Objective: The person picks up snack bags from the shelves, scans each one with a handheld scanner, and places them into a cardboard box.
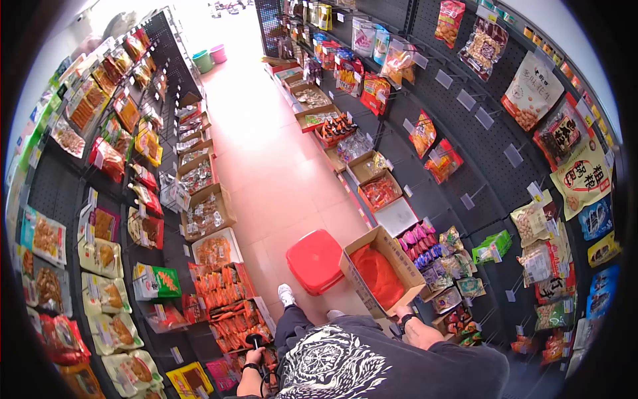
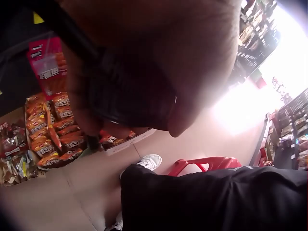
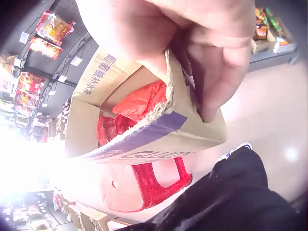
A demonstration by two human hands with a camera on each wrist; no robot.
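My right hand grips the near rim of an open cardboard box. In the right wrist view the thumb is inside the torn edge and the fingers curl over the outside wall. A red plastic bag lies inside the box. Low by the left shelf, my left hand holds a black object with a thick black cord; its kind is too dark to tell. A red plastic stool stands on the floor beside the box.
Shelves with hanging snack packets line the left side, and pegboard racks the right. Open cartons of packets stand low along both sides of the tiled aisle. Green and pink buckets are at the far end.
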